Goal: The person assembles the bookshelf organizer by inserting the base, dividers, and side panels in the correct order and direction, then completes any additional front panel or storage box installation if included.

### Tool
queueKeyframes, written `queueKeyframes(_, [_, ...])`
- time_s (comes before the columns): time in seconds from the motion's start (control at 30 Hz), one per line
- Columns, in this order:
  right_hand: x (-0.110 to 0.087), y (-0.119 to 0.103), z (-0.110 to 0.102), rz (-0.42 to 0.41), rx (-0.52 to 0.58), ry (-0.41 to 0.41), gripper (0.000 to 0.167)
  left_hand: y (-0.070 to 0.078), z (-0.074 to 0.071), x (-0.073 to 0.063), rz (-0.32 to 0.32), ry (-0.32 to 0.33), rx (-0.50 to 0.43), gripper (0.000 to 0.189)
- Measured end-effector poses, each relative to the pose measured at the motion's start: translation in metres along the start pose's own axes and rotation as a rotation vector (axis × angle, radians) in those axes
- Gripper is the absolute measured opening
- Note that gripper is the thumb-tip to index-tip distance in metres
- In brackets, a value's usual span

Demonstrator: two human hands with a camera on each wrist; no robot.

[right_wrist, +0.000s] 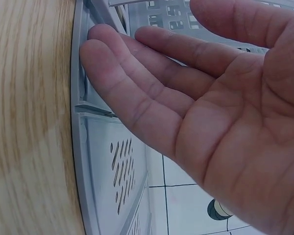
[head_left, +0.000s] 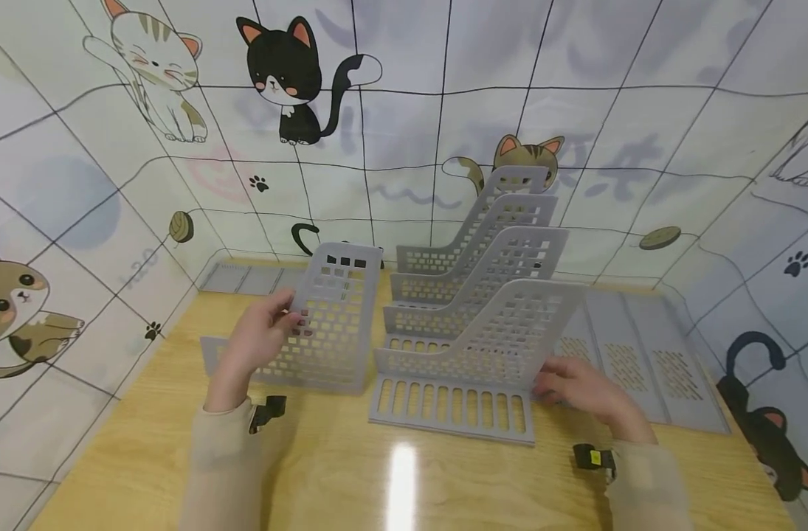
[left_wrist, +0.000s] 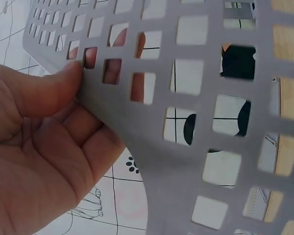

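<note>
In the head view, a grey plastic file rack (head_left: 417,364) stands on the table, its several perforated dividers upright one behind another on a slotted base. Left of it, my left hand (head_left: 257,335) holds a separate perforated grey divider (head_left: 372,317) upright by its left edge. In the left wrist view, the thumb lies on the near face of this divider (left_wrist: 159,161), and fingertips show through its holes from behind. My right hand (head_left: 579,387) is by the rack's lower right side, fingertips right at the front divider's edge. The right wrist view shows its fingers (right_wrist: 137,105) extended and palm bare.
Flat grey panels (head_left: 619,321) with slotted patches lie to the right of the rack. More grey panels (head_left: 251,279) lie at the table's back left. A white cloth (head_left: 404,125) printed with cartoon cats surrounds the wooden table (head_left: 324,472).
</note>
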State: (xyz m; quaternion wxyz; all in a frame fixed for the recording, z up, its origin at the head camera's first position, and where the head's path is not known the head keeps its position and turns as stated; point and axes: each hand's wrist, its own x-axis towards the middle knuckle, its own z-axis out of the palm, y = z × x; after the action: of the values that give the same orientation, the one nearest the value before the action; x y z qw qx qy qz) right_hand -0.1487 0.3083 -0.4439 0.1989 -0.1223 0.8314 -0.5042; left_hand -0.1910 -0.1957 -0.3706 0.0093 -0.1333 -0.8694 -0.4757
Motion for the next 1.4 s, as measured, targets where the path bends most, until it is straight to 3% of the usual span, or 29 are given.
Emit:
queueKeyframes(0.13, [0.001, -0.001, -0.003, 0.004, -0.010, 0.013, 0.040, 0.004, -0.005, 0.000, 0.033, -0.050, -0.048, 0.008])
queueKeyframes(0.27, [0.002, -0.001, -0.002, 0.014, -0.023, 0.023, 0.040, 0.005, -0.003, 0.000, 0.046, -0.104, -0.027, 0.008])
queueKeyframes(0.5, [0.005, -0.004, 0.002, 0.019, -0.038, 0.025, 0.041, 0.005, 0.006, -0.003, 0.017, -0.175, -0.042, 0.022])
queueKeyframes(0.77, [0.005, -0.004, 0.002, 0.024, -0.043, 0.028, 0.041, 0.009, 0.005, -0.004, 0.056, -0.185, -0.042, 0.024])
queueKeyframes(1.07, [0.004, -0.003, 0.001, 0.037, -0.045, 0.031, 0.040, 0.014, 0.006, -0.005, 0.058, -0.193, -0.072, 0.016])
queueKeyframes(1.4, [0.003, -0.005, 0.002, 0.045, -0.043, 0.035, 0.040, 0.017, 0.009, -0.005, 0.095, -0.166, 0.031, 0.013])
